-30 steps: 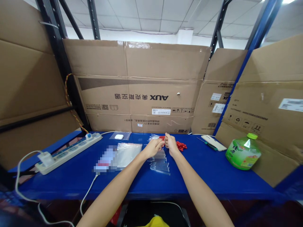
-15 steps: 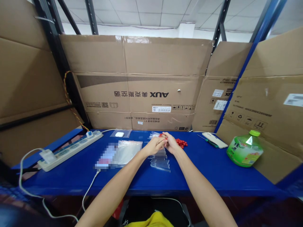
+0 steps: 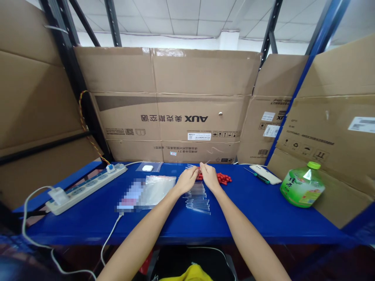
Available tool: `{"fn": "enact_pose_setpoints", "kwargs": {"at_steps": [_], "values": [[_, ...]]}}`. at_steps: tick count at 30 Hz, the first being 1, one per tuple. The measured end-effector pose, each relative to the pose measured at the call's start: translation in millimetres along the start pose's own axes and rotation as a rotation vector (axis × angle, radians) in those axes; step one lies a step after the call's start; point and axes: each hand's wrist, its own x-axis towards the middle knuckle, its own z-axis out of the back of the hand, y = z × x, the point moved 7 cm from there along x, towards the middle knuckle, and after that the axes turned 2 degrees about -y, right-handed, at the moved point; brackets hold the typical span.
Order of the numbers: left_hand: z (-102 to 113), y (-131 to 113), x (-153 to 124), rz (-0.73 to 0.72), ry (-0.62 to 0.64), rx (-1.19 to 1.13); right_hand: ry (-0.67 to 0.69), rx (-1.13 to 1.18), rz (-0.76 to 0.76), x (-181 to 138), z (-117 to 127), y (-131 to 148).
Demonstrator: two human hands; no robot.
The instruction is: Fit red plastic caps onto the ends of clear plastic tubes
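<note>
My left hand (image 3: 187,180) is closed at the fingertips beside some red caps; what it pinches, if anything, is too small to make out. My right hand (image 3: 209,175) sits just to its right, the fingers pinched on a thin clear tube (image 3: 208,162) whose end sticks out above them. Red caps (image 3: 224,178) lie in a pile to the right of that hand, and more red shows between the two hands. Below the hands, several clear thin tubes (image 3: 197,205) lie crosswise in a loose column, its upper part partly covered by my left hand.
Left of the tubes lie clear plastic bags (image 3: 159,189) and a blurred-out phone (image 3: 131,195) on a cable. A power strip (image 3: 88,187) runs along the left. At right are a green-handled screwdriver (image 3: 261,178), a white flat object (image 3: 266,174) and a green bottle (image 3: 303,187). Cardboard (image 3: 175,78) walls the back.
My hands were touching, fingers overlapping; now they have drawn slightly apart. A clear tube end now shows above my right fingers, and red caps show between the hands.
</note>
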Motion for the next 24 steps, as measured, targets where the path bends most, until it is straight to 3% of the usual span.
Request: {"fn": "enact_pose_setpoints", "kwargs": {"at_steps": [4, 13, 19, 24], "values": [[-8, 4, 3, 0.044, 0.063, -0.28, 0.046, -0.052, 0.077, -1, -2, 5], [-17, 7, 6, 0.139, 0.087, -0.551, 0.077, -0.152, 0.093, -4, -3, 12], [-23, 11, 3, 0.299, 0.071, -0.704, 0.032, 0.065, 0.045, 1, -2, 0], [-29, 1, -2, 0.353, 0.224, -0.847, 0.063, 0.283, -0.001, 4, 1, -9]]}}
